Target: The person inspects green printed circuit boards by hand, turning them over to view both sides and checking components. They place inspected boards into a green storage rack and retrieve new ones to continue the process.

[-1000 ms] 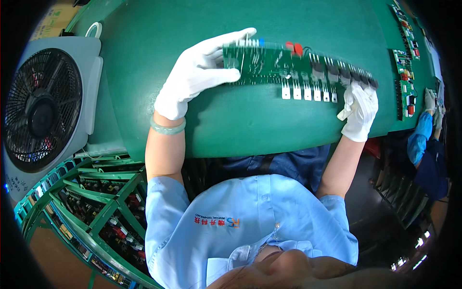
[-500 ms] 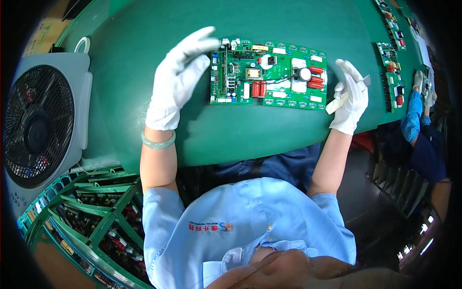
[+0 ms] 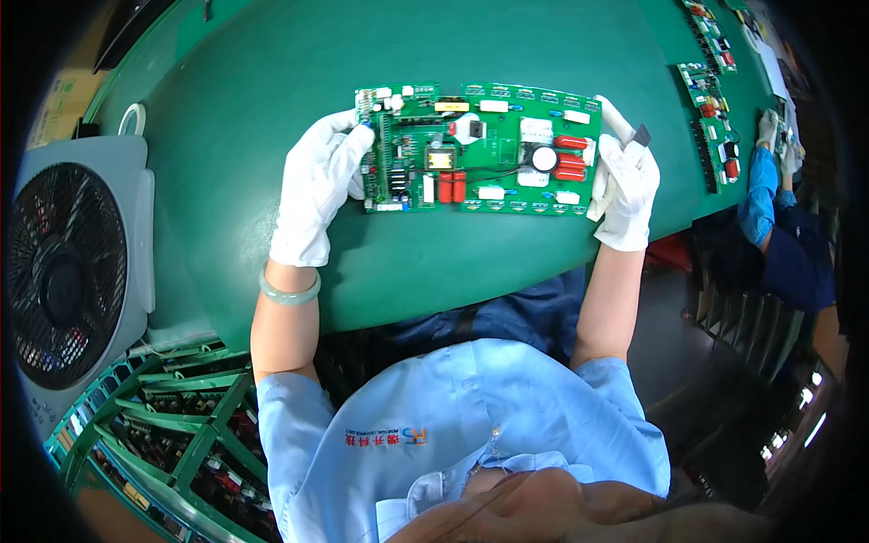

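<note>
White-gloved, the left hand pinches a circuit board by one end, while the right hand, fingers half-curled, meets the other (whether gripping, I cannot tell).

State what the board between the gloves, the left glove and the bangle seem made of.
Board: likely rigid laminate, flat, slightly shiny green.
Left glove: probably matte knit fabric, softly wrinkled.
Bangle: perhaps polished stone or glass, smooth pale green; which is unclear.
</note>
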Demonstrator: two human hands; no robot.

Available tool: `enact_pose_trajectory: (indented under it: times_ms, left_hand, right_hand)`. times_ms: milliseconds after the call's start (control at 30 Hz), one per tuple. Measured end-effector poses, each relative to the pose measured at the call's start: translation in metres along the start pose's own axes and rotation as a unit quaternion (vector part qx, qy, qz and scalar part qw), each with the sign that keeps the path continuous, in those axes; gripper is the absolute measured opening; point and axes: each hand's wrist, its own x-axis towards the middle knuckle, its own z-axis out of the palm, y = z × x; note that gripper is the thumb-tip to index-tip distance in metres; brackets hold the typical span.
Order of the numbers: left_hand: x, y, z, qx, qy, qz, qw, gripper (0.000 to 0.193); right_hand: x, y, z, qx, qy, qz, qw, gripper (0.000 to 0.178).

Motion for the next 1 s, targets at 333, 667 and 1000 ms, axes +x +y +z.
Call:
enact_pose_trajectory:
  times_ms: [333, 667, 1000]
  left_hand:
    - [0.002, -0.006, -0.002, -0.021, 0.011, 0.024, 0.999, 0.034]
    - [0.003, -0.008, 0.001, -0.021, 0.023, 0.050, 0.998, 0.034]
    - [0.004, -0.014, -0.002, -0.022, 0.043, 0.058, 0.997, 0.032]
  right_hand:
    - [-0.005, -0.009, -0.002, 0.063, -0.059, -0.005, 0.996, 0.015]
    - [-0.006, -0.010, -0.005, 0.037, -0.062, 0.035, 0.997, 0.018]
    - [-0.008, -0.009, -0.009, 0.020, -0.083, 0.039, 0.996, 0.053]
